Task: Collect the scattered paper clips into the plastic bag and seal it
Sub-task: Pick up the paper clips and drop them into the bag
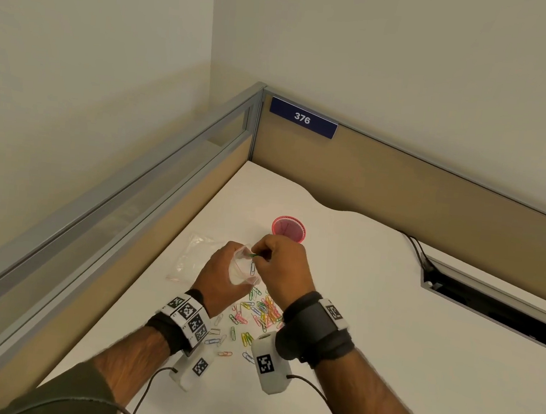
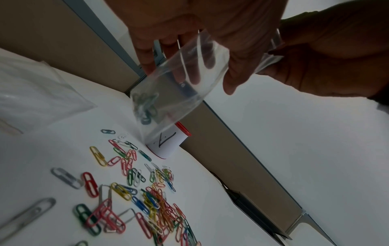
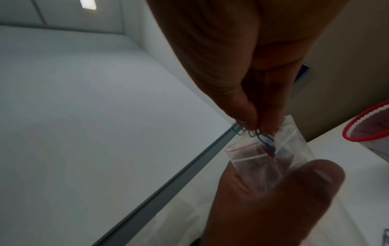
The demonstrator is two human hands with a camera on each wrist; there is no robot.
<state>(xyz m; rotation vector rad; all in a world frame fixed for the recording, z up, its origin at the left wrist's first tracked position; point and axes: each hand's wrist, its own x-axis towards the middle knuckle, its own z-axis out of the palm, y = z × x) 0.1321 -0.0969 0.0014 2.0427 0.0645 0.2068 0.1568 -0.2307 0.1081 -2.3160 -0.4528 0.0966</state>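
Note:
My left hand (image 1: 221,275) grips a small clear plastic bag (image 1: 244,270) with a red zip strip, held above the white desk (image 1: 371,316), its mouth turned up. A few clips lie at the bag's bottom (image 2: 145,106). My right hand (image 1: 279,264) pinches several paper clips (image 3: 255,135) at the bag's mouth (image 3: 248,153), some partly inside. Below both hands, a pile of coloured paper clips (image 1: 260,310) is scattered on the desk, seen close in the left wrist view (image 2: 147,196).
A red-rimmed cup (image 1: 289,229) stands just beyond my hands. A second, larger clear bag (image 1: 193,256) lies flat to the left. Partition walls (image 1: 400,185) close the desk's far and left sides. A cable slot (image 1: 495,305) opens at the right.

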